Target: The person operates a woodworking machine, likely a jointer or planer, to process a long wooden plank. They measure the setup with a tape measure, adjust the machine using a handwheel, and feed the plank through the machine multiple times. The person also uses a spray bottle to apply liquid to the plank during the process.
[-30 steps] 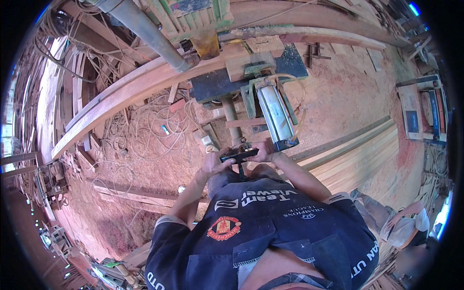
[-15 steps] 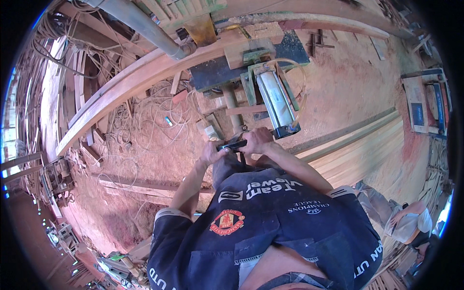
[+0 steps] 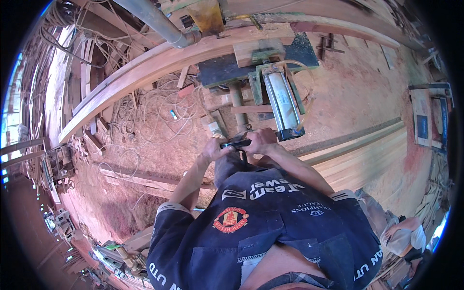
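Both hands closed on a small dark flat object (image 3: 235,143), held level in front of the body: left hand (image 3: 212,149) pinching its left end, right hand (image 3: 260,141) wrapped over its right end. Object just below the grey metal cylinder (image 3: 281,100) of a wood-working machine (image 3: 251,63), above a sawdust floor (image 3: 348,96). Probably rigid, light and smooth, so likely slippery; best gripped at both ends. Long timber beam (image 3: 145,72) behind; stacked planks (image 3: 367,154) to the right.
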The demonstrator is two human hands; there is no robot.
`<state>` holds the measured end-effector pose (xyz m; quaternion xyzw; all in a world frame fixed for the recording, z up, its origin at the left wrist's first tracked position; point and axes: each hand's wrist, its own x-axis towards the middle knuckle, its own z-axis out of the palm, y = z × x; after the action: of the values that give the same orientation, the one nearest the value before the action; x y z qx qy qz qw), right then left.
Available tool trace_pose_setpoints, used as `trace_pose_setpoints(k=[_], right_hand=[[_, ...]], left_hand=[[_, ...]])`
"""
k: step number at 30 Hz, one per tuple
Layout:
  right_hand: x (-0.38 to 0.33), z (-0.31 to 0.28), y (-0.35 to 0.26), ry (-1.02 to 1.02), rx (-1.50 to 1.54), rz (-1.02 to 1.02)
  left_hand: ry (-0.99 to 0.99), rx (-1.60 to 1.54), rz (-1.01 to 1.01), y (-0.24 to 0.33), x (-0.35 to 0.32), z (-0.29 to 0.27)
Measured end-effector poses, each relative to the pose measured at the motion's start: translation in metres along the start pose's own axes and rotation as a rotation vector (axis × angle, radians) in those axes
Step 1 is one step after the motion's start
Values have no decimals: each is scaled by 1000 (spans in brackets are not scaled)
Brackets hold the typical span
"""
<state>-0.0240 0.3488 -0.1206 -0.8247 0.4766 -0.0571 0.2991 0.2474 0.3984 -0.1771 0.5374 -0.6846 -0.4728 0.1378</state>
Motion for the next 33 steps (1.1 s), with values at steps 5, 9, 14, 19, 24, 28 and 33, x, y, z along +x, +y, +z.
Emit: trace_pose_setpoints(k=[5, 9, 14, 19, 24, 28, 33], right_hand=[[-5, 8, 23, 236, 91, -167], [-4, 21, 45, 348, 160, -284], [-4, 33, 57, 329, 151, -279], [-4, 30, 55, 319, 173, -285], [-5, 25, 53, 300, 156, -269], [-6, 27, 54, 293, 138, -263], [-5, 30, 57, 271, 127, -260]], left_hand=[[-58, 106, -119, 38, 4, -8], [-80, 238, -257, 61, 8, -7], [-47, 228, -209, 68, 8, -8], [-55, 237, -224, 68, 7, -8], [-46, 239, -230, 66, 9, -8], [-61, 228, -229, 65, 9, -8], [-69, 249, -235, 65, 9, -8]])
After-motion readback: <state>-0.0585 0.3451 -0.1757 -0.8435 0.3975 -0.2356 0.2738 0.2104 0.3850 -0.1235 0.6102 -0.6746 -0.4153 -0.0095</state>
